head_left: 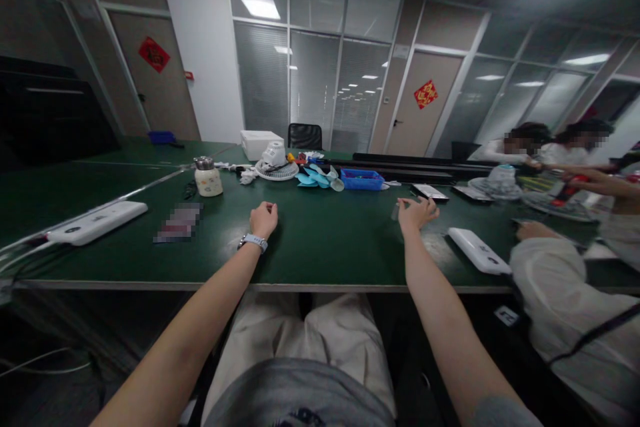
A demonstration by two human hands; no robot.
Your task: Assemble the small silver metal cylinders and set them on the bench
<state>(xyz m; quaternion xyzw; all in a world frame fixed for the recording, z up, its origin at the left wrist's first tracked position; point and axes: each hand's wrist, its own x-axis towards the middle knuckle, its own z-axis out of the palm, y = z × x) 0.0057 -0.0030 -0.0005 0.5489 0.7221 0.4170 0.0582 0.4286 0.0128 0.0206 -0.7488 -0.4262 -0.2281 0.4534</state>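
Note:
My left hand (264, 219), with a watch (254, 241) on its wrist, is loosely closed above the green table (330, 240); nothing shows between its fingers. My right hand (416, 213) is raised over the table to the right, its fingers curled in. A faint, see-through patch (395, 212) lies beside its thumb, too blurred to name. Farther back are light-blue fan blades (318, 177), a white fan guard (278, 172), a white fan motor housing (273, 155) and a blue tray (362, 180) with small parts in it.
A cream flask (207, 179) and a blurred-out flat thing (179, 222) lie to the left. White elongated devices (100, 223) (479, 251) flank my arms. A phone-like slab (429, 193) is beyond my right hand. A co-worker's sleeve (550, 273) is close on the right; others sit behind.

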